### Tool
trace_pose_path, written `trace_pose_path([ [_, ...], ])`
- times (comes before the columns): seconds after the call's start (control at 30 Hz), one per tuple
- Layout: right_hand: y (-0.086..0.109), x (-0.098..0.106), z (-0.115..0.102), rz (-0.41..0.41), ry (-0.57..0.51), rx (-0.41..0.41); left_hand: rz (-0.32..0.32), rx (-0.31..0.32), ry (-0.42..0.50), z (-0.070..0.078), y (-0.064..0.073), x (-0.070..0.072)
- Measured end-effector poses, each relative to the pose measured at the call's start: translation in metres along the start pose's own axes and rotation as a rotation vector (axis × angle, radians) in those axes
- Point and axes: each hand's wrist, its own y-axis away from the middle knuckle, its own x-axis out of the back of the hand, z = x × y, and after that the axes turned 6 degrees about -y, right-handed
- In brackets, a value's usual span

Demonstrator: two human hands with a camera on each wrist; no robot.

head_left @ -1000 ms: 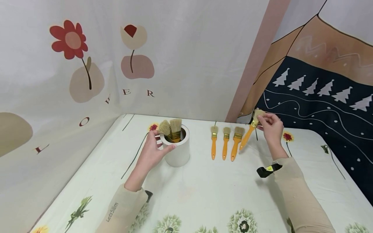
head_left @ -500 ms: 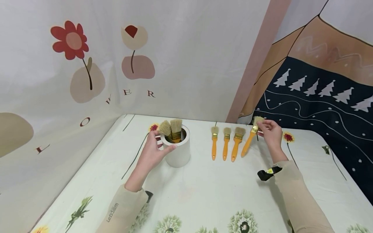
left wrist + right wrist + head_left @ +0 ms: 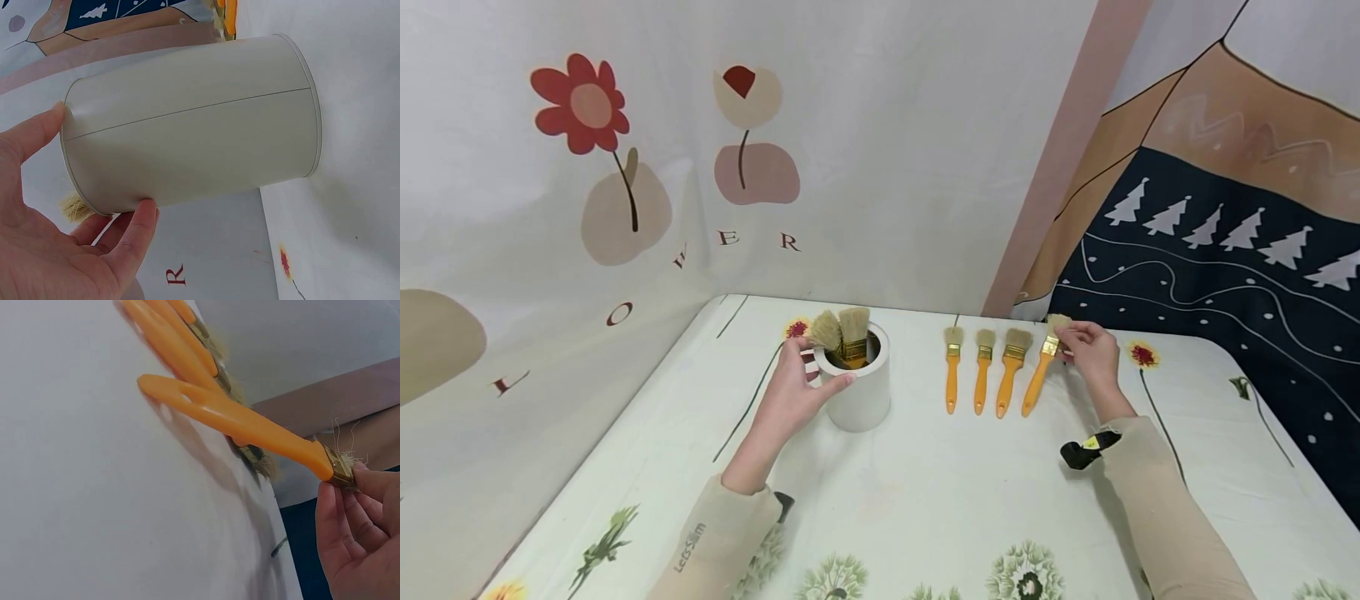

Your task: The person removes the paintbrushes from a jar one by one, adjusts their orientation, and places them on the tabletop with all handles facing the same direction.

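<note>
My left hand [image 3: 792, 390] grips the rim of a white cylindrical pot [image 3: 859, 407], thumb on the near side and fingers at the far left. Two paintbrushes [image 3: 853, 327] stand in the pot, bristles up. In the left wrist view the pot [image 3: 194, 131] shows its seam and side. My right hand [image 3: 1092, 357] pinches a paintbrush with an orange handle [image 3: 1037, 385] near its metal band and bristles. In the right wrist view this brush [image 3: 244, 425] slants, its handle end close to the table and its bristles partly hidden by fingers.
Three more orange-handled paintbrushes lie in a row left of the held one: a left one [image 3: 952, 375], a middle one [image 3: 982, 375] and a wider one [image 3: 1011, 375]. The table [image 3: 910, 475] has a white floral cloth. Printed curtains [image 3: 887, 167] hang behind it.
My right hand has lowered the paintbrush toward the table, beside the row, moving slightly left and nearer to me. The left hand and pot have stayed put.
</note>
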Motion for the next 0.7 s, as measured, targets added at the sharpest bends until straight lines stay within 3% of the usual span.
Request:
trace_pose_path([
  [0.3, -0.009, 0.0, 0.016, -0.059, 0.027, -0.064, 0.002, 0.0, 0.004, 0.0, 0.0, -0.001],
  [0.47, -0.012, -0.001, 0.021, -0.069, 0.093, -0.113, 0.005, -0.008, 0.007, -0.001, 0.0, -0.001],
  [0.7, -0.013, -0.003, 0.027, -0.083, 0.163, -0.12, 0.01, -0.003, 0.004, -0.002, -0.001, -0.001],
])
